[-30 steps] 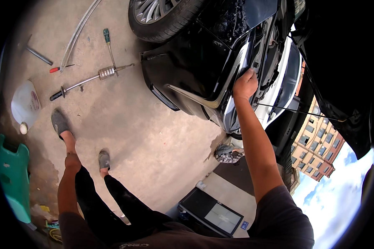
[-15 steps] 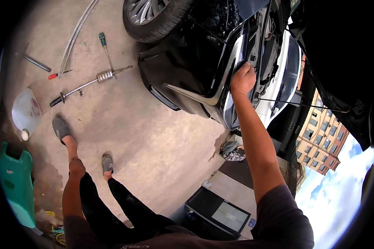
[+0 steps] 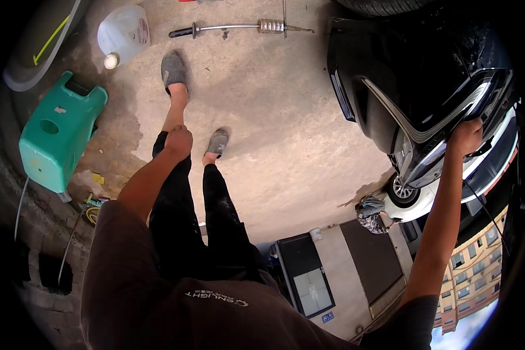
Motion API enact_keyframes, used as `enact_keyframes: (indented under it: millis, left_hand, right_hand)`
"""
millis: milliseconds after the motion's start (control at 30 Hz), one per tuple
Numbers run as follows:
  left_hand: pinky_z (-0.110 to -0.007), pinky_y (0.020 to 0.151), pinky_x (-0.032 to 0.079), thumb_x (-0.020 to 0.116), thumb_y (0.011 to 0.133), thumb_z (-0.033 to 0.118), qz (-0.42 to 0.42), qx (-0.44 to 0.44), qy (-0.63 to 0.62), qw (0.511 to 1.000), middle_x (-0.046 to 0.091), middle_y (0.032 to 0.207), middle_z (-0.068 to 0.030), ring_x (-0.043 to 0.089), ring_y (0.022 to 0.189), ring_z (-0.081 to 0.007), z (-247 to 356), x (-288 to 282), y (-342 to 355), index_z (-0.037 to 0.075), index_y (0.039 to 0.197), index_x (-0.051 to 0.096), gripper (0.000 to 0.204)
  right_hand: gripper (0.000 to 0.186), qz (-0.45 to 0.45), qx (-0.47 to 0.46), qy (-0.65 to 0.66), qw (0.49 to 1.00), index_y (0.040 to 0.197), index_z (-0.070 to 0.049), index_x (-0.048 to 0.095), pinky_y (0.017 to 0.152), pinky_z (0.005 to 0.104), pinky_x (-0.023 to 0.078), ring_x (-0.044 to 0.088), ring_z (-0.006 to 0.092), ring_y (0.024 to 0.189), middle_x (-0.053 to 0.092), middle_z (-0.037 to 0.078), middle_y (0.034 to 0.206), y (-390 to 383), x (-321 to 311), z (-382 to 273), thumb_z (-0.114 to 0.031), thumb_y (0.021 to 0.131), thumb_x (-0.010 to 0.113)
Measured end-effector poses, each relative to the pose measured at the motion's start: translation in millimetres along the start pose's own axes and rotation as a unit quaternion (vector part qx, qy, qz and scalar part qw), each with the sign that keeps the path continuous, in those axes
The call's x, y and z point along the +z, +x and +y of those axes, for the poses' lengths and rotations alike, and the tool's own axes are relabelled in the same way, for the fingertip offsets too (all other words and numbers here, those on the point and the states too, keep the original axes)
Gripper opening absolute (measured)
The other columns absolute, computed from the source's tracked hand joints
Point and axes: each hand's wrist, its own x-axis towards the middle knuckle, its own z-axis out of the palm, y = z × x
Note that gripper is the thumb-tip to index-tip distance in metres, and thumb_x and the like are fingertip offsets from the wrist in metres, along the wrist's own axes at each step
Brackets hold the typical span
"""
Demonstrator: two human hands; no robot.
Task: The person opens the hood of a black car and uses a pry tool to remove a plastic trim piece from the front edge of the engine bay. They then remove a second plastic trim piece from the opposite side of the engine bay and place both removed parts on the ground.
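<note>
My right arm reaches far to the right. My right hand [image 3: 466,136] is closed over the upper front edge of a black car [image 3: 408,64], next to its chrome-trimmed grille [image 3: 443,131]; its fingertips are partly hidden. My left hand [image 3: 179,142] hangs in a fist in front of my black trouser leg [image 3: 172,175]. Whatever its fingers may hold is out of sight. Beyond my feet, a slide hammer [image 3: 230,27] with a black handle and ribbed metal weight lies on the concrete floor.
A translucent jug [image 3: 124,36] with a white cap stands at the far left. Nearer is a green plastic stool [image 3: 64,131]. Behind the black car is a white car [image 3: 426,201]. A bundle of cloth [image 3: 371,214] lies by its wheel. A black-framed cabinet [image 3: 305,277] stands low right of centre.
My view has swung, so the car appears farther right and the stool more fully. My right hand stays on the car's front edge. My left fist shows more clearly before the trouser leg.
</note>
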Motion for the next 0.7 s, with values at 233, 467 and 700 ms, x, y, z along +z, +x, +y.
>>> enact_keyframes:
  millis: [233, 467, 700]
  left_hand:
    - [-0.052, 0.093, 0.050, 0.059, 0.087, 0.019, -0.074, 0.002, 0.135, 0.988, 0.065, 0.113, -0.0219, 0.060, 0.110, -0.0409, 43, 20, -17, -0.002, 0.103, 0.075, 0.030]
    - [-0.039, 0.098, 0.051, 0.060, 0.085, 0.010, -0.048, -0.105, -0.089, 0.989, 0.061, 0.120, -0.0182, 0.059, 0.115, -0.0339, -15, 24, 28, -0.001, 0.098, 0.071, 0.020]
    - [-0.041, 0.093, 0.054, 0.063, 0.087, 0.015, -0.134, -0.081, -0.004, 0.988, 0.064, 0.115, -0.0182, 0.062, 0.111, -0.0336, 5, 9, 11, -0.001, 0.104, 0.071, 0.025]
  right_hand:
    - [0.066, 0.006, 0.002, -0.017, 1.000, 0.115, -0.003, 0.073, 0.100, 0.0489, 0.046, 0.062, 0.0463, 0.113, 0.068, 0.027, 0.118, -2, 7, -10, -0.051, 0.094, 0.033]
    - [0.066, 0.000, 0.002, -0.007, 1.000, 0.112, -0.001, 0.073, 0.098, 0.0508, 0.046, 0.063, 0.0470, 0.111, 0.069, 0.029, 0.114, -7, 4, -11, -0.050, 0.094, 0.032]
    - [0.054, 0.025, -0.046, 0.032, 0.998, 0.098, 0.000, 0.072, 0.081, 0.0541, 0.049, 0.064, 0.0492, 0.091, 0.069, 0.028, 0.095, -17, 0, -31, -0.042, 0.100, 0.037]
